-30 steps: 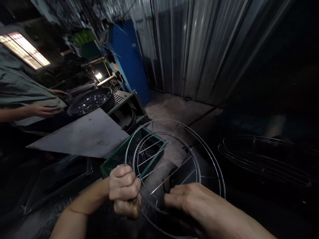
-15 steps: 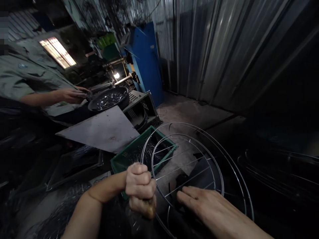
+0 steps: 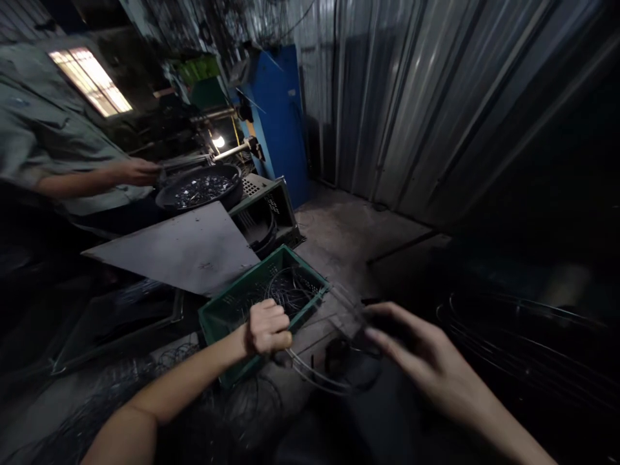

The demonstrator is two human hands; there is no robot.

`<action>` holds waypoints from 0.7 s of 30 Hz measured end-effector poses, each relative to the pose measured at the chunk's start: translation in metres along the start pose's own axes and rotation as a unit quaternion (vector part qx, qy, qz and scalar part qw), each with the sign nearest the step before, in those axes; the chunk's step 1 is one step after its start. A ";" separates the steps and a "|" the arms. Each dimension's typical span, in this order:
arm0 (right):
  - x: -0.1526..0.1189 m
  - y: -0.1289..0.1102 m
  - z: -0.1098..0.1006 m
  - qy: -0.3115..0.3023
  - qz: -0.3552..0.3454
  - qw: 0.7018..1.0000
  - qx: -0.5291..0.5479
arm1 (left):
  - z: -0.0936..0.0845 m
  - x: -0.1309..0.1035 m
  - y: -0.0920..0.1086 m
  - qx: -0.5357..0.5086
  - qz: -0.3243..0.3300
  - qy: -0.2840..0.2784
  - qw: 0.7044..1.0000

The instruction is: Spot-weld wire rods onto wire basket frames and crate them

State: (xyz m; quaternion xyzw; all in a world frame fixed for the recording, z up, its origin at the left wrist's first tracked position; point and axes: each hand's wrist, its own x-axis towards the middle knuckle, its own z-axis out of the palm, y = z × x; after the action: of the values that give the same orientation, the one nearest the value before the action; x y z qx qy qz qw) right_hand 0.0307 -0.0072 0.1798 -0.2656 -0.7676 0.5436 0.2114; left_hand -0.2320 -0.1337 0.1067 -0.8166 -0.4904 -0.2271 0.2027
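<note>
My left hand (image 3: 268,328) is closed in a fist around a round wire frame (image 3: 317,381), made of thin metal rings. Its lower curve runs below and right of the fist, and much of it is smeared by motion. To the right, my right hand (image 3: 416,342) is open, with thumb and fingers apart, close to the blurred far side of the frame. Whether those fingertips touch the wire I cannot tell. Just behind my left fist stands a green plastic crate (image 3: 213,316) holding a heap of thin dark wire pieces (image 3: 290,294).
A co-worker's hand (image 3: 138,171) is beside a black basin (image 3: 235,187) of small shiny metal pieces. A pale board (image 3: 184,248) slants by the crate. Wire rings (image 3: 523,342) lie at right. Behind stand a blue cabinet (image 3: 281,116) and a corrugated metal wall (image 3: 387,97).
The wire frame, earlier upright with spokes and rings facing me, has swung down and looks smaller and blurred. My right hand has lifted and spread its fingers; the left fist has shifted slightly up.
</note>
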 end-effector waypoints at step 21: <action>0.058 0.091 0.041 0.205 0.113 0.956 0.178 | 0.069 -0.065 -0.017 -0.255 -0.567 -0.187 0.761</action>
State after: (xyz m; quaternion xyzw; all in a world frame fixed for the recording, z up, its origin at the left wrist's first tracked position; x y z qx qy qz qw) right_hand -0.0227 0.0240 0.0829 -0.4145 -0.5634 0.6259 0.3449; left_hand -0.2624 -0.1340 0.0157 -0.4377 -0.8159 -0.2602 -0.2738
